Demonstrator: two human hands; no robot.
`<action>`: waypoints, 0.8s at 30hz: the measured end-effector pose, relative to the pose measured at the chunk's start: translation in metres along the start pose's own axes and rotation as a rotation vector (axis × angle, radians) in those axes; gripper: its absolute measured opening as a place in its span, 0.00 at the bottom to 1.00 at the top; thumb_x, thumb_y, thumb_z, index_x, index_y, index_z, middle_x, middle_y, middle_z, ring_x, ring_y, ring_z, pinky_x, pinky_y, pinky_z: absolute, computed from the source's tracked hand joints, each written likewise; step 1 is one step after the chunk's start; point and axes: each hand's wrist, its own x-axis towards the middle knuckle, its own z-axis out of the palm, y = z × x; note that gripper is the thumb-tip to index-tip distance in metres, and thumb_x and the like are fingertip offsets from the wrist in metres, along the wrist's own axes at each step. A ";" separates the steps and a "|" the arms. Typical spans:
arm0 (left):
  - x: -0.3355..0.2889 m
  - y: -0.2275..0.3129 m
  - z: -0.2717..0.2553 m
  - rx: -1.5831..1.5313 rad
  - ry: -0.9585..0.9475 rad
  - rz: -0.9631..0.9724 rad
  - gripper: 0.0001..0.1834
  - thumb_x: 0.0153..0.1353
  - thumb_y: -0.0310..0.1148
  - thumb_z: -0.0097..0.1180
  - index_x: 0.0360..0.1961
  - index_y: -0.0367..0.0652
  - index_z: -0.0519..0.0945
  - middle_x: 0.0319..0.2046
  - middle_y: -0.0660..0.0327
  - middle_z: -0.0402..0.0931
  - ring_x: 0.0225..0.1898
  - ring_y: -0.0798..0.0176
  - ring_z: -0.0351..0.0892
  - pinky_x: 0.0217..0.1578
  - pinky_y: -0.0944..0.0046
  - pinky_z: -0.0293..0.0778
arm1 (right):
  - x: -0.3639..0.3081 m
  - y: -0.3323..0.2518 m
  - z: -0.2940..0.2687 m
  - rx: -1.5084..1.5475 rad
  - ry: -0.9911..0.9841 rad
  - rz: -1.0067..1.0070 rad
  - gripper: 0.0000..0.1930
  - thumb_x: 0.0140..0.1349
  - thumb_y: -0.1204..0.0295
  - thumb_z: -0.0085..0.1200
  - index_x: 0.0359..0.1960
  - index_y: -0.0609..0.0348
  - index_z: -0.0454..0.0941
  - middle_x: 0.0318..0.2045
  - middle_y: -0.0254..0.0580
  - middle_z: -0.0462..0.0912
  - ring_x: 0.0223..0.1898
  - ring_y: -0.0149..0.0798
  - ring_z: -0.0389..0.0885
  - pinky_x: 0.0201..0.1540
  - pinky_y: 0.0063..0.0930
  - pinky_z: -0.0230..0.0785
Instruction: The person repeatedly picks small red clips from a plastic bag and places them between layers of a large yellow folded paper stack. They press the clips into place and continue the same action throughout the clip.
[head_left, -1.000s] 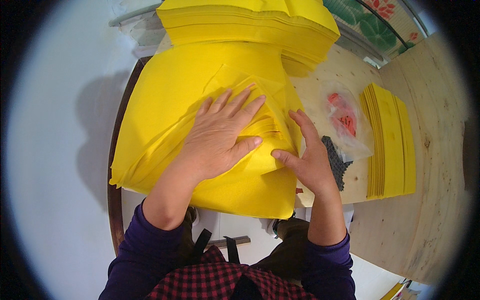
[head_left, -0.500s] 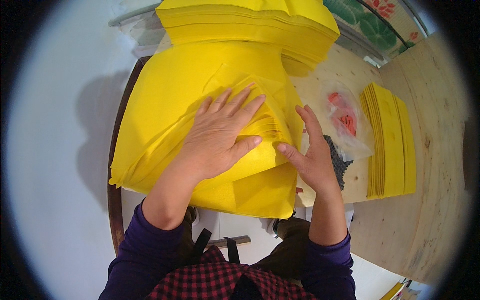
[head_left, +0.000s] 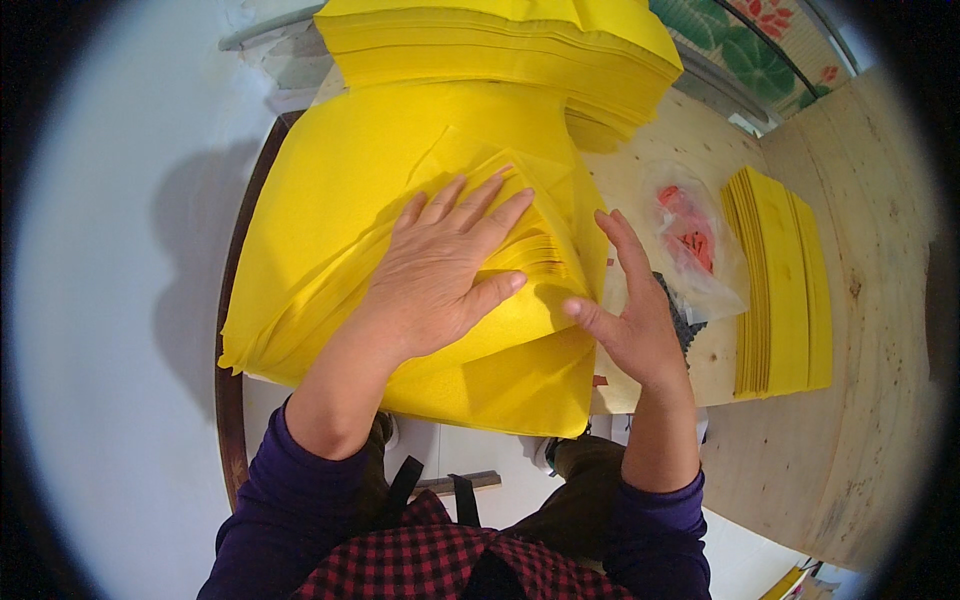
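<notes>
Thick, layered, folded-back yellow cloth-like sheets (head_left: 543, 256) lie beneath our left hand (head_left: 435, 250), just left of our right hand (head_left: 638, 325).

We locate the layers on the pale wooden table (head_left: 712, 362); their long folded edge runs diagonally, lower left to upper right. Our left hand is nearer: palm down, fingers spread, resting on top, clasping nothing visible. Our right hand stands wide, thumb and fingers apart, empty, at the right margin; we cannot tell whether its thumb touches.
</notes>
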 end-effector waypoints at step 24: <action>0.000 0.001 0.000 0.012 -0.008 -0.005 0.37 0.67 0.54 0.48 0.73 0.52 0.59 0.74 0.53 0.53 0.73 0.38 0.52 0.70 0.37 0.47 | 0.000 -0.001 0.015 -0.045 0.059 0.033 0.47 0.47 0.64 0.71 0.69 0.59 0.61 0.72 0.64 0.55 0.74 0.59 0.52 0.74 0.44 0.47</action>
